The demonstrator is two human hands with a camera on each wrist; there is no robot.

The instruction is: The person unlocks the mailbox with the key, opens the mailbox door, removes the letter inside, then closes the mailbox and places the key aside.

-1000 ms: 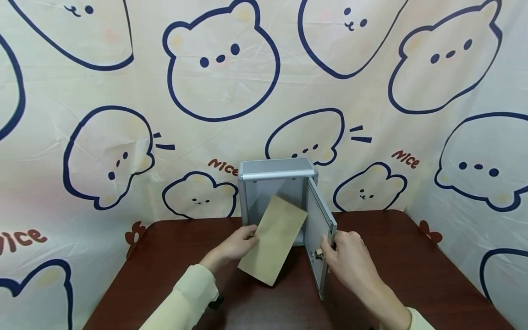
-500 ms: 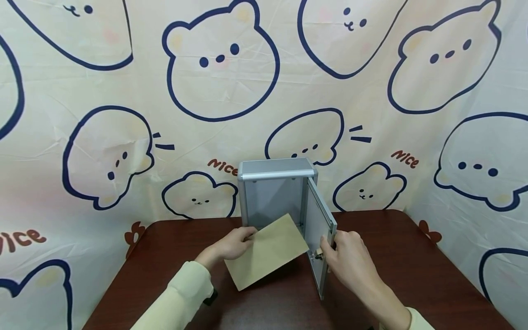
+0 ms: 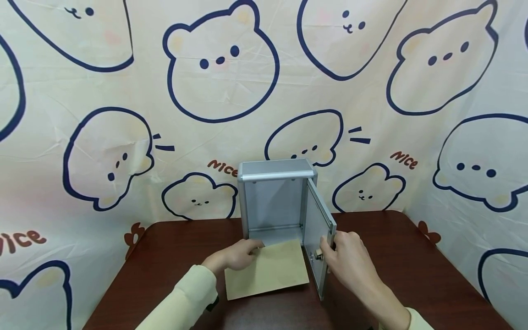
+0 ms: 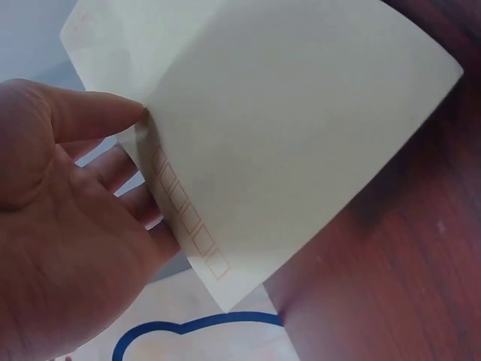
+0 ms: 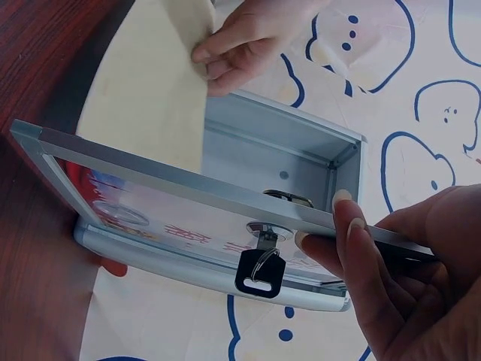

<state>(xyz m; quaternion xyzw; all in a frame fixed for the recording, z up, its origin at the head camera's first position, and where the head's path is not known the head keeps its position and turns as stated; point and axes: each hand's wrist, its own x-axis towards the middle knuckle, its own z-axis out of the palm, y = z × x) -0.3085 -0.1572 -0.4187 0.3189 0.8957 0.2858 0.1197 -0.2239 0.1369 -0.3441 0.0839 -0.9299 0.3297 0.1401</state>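
Observation:
A beige paper envelope [image 3: 268,270] lies flat in front of the silver metal box [image 3: 277,168], low over the table. My left hand [image 3: 238,255] pinches its edge between thumb and fingers. Small red printed squares run along that edge in the left wrist view, on the envelope's face [image 4: 285,128]. My right hand [image 3: 350,256] grips the free edge of the box's swung-out door [image 3: 317,229]. In the right wrist view a black-headed key [image 5: 261,272] on a ring sits in the door's lock, beside my right fingers. The box's inside shows bare walls and floor.
The box stands at the back of a dark reddish-brown table [image 3: 173,256]. Close behind it hangs a pale cloth [image 3: 222,146] with cartoon animal outlines, which also lines both sides. The door juts forward to the right of the envelope.
The envelope has come down and out of the box opening, turning from a steep slant to nearly level, with my left hand still pinching it. My right hand and the door have stayed put.

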